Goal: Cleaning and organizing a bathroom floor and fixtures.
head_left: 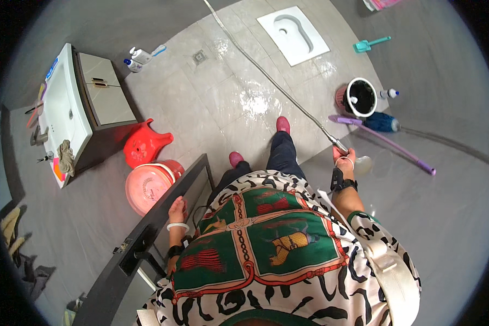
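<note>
My right hand [344, 158] is closed round the handle of a shower head, whose round pale head [363, 165] shows just beyond my wrist. From its metal end a silver shower hose [269, 79] runs up and left across the wet floor to the top edge of the view. My left hand [177, 209] hangs at my side by the edge of a dark door [163, 212], its fingers loosely curled with nothing visible in them. Whether it touches the door I cannot tell.
Wet tiles [239, 103] surround a white squat toilet [293, 35] and a floor drain [200, 56]. A lined bin [341, 100], blue brush [381, 123] and purple-handled tool [396, 145] are right. Left are a sink cabinet [103, 95], red stool [141, 145] and lidded bucket [146, 190].
</note>
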Demonstrator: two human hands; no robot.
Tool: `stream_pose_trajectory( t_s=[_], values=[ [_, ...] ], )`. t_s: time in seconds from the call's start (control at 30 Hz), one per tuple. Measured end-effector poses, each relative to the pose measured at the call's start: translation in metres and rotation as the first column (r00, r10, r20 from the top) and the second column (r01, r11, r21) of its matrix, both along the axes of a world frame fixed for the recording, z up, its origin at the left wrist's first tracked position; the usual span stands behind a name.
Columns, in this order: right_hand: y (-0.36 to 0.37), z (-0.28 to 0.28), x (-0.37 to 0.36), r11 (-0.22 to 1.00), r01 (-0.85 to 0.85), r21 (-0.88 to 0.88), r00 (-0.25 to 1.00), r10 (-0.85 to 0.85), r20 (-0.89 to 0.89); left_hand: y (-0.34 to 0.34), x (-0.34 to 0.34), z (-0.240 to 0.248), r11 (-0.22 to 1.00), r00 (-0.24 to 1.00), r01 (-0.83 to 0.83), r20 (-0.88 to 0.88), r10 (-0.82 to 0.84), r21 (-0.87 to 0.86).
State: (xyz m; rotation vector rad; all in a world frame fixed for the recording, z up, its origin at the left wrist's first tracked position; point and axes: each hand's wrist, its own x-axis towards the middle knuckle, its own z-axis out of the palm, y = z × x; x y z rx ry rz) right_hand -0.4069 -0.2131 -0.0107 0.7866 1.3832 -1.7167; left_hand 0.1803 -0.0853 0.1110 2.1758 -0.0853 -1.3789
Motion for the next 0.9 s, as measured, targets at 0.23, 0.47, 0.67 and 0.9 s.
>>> stream_pose_trajectory(
  t_s=[0.23,0.47,0.67,0.9],
  values=[
    [0.079,0.017,0.033,0.990,-0.035,0.140,0.999,0.035,-0.001,0.008,0.002,-0.005,0.994,0.983,0.019,-0.180,-0.038,-0.104],
    [0.120,0.019,0.028,0.967,-0.190,0.169,0.982,0.188,0.030,0.040,0.011,-0.016,0.978,0.975,-0.079,-0.221,0.035,-0.194],
    [0.141,-0.003,0.013,0.962,-0.243,0.125,0.968,0.249,-0.037,0.075,0.008,-0.019,0.981,0.989,-0.061,-0.140,0.035,-0.182],
    [0.137,0.012,0.034,0.958,-0.245,0.149,0.920,0.278,-0.277,0.155,-0.013,-0.024,0.984,0.992,-0.073,-0.116,0.055,-0.162]
  ],
)
